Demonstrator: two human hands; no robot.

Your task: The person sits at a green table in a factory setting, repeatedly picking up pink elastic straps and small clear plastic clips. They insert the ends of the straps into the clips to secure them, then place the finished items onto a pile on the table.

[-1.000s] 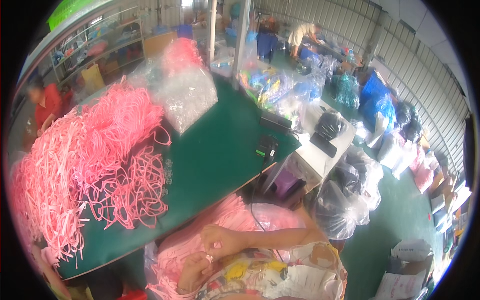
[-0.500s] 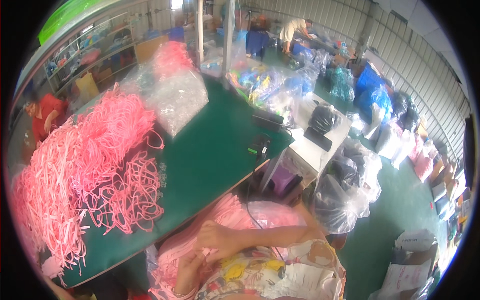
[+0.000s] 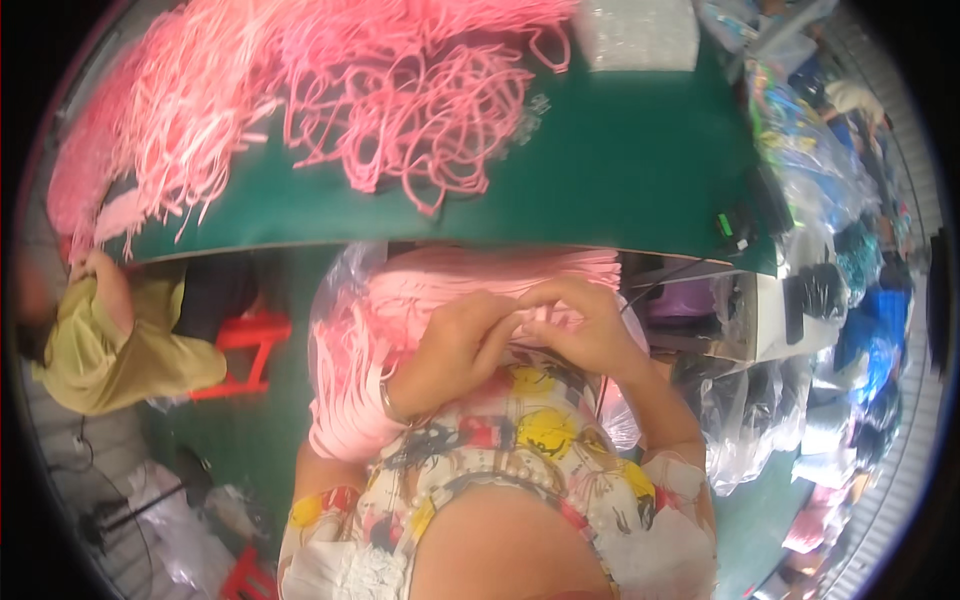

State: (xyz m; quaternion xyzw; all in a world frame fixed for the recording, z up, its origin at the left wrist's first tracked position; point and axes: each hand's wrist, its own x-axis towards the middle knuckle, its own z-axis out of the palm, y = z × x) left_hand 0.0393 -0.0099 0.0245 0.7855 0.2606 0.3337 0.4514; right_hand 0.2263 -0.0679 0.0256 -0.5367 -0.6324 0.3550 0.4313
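In the head view, worked beside a green table (image 3: 620,190) over green floor (image 3: 262,430), pinching a pink strap (image 3: 548,315) at the meeting fingertips of left hand (image 3: 460,345) and right hand (image 3: 588,328), near a pink bundle (image 3: 480,285) stretched left to right along the table's edge, unable to tell the held strap's direction.

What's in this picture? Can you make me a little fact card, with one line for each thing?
left hand: at a small pink strip, grip unclear
right hand: at the same strip, grip unclear
pink straps: bundled just beyond the hands
table: green, with tangled pink cords on it
another person: far left, yellow-green top, near a red stool
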